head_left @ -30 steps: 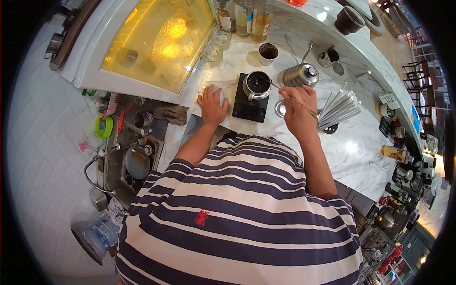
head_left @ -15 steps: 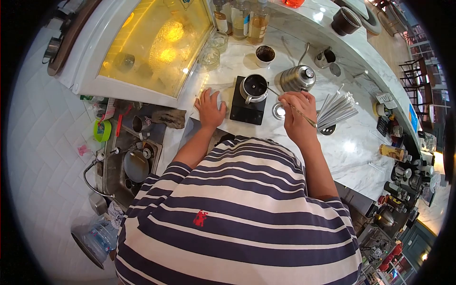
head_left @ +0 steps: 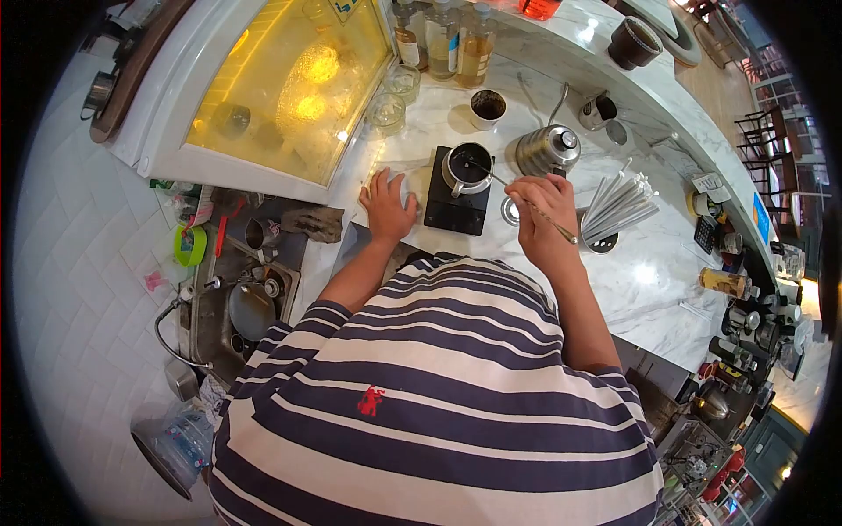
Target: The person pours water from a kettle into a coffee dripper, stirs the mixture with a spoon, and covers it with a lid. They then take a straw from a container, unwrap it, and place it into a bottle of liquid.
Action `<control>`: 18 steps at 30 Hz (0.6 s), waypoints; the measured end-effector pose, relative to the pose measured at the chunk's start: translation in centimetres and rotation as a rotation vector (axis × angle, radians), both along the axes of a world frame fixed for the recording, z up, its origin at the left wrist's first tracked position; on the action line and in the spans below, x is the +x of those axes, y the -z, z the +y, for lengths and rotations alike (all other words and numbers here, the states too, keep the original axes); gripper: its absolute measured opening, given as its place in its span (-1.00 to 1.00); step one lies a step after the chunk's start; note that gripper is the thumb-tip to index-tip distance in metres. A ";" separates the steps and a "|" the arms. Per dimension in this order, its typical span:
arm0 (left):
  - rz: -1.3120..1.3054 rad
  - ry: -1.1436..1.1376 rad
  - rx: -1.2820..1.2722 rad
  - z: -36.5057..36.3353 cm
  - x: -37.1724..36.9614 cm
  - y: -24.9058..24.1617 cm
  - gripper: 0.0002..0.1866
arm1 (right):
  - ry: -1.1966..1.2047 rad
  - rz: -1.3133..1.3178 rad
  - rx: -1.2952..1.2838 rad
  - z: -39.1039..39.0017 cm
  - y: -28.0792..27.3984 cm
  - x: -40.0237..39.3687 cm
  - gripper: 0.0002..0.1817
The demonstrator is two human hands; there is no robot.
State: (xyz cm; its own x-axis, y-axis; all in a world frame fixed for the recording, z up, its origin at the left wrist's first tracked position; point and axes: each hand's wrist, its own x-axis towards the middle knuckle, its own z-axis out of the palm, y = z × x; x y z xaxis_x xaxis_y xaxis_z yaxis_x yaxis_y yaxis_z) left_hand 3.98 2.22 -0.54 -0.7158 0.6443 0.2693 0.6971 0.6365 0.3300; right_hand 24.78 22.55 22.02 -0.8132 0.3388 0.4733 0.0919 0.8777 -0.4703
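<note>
My right hand [head_left: 544, 219] is closed around a long, thin bar spoon [head_left: 496, 179] with a twisted handle. The spoon slants down to the left, its lower end inside a metal cup [head_left: 468, 187] of dark liquid. Under the cup is a black scale [head_left: 452, 216]. To the left of the scale, my left hand [head_left: 388, 212] lies on the counter with its fingers spread, holding nothing. A small round metal piece [head_left: 511, 210] sits between the scale and my right hand.
A silver gooseneck kettle [head_left: 538, 151] stands behind my right hand, and a holder of wrapped straws [head_left: 624, 206] to its right. A cup with dark residue [head_left: 488, 107], drinking glasses [head_left: 386, 114] and bottles [head_left: 476, 48] are further back. At left are a lit display case [head_left: 241, 168] and a sink [head_left: 210, 298].
My right hand has moved slightly left, and the spoon's angle has shifted in the cup. The scale and cup appear slightly lower in view. My left hand stays on the counter.
</note>
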 end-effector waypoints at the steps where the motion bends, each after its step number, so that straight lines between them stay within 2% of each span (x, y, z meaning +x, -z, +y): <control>1: -0.002 0.001 0.008 0.0 0.0 0.1 -0.44 | 0.008 0.010 -0.002 -0.1 0.0 -0.1 -0.90; 12: 0.011 -0.002 -0.001 0.0 -0.1 -0.2 -0.43 | 0.116 0.166 -0.080 0.0 -0.1 1.2 -0.92; 15: 0.010 0.002 0.006 -0.1 0.2 -0.1 -0.44 | 0.181 0.234 -0.179 0.1 0.2 1.7 -0.87; 16: 0.012 0.005 0.009 -0.1 0.1 -0.1 -0.44 | 0.242 0.232 -0.194 0.1 0.4 2.0 -0.78; 18: 0.019 0.008 0.014 0.0 -0.1 0.0 -0.44 | 0.371 0.295 -0.424 0.0 0.4 2.0 -0.73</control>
State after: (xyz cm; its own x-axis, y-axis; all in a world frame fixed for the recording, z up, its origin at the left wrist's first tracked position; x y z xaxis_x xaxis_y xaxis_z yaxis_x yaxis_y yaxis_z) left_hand 3.89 2.22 -0.51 -0.7053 0.6460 0.2918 0.7084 0.6265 0.3251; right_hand 26.77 22.52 21.66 -0.4614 0.7802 0.4223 0.1679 0.5442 -0.8220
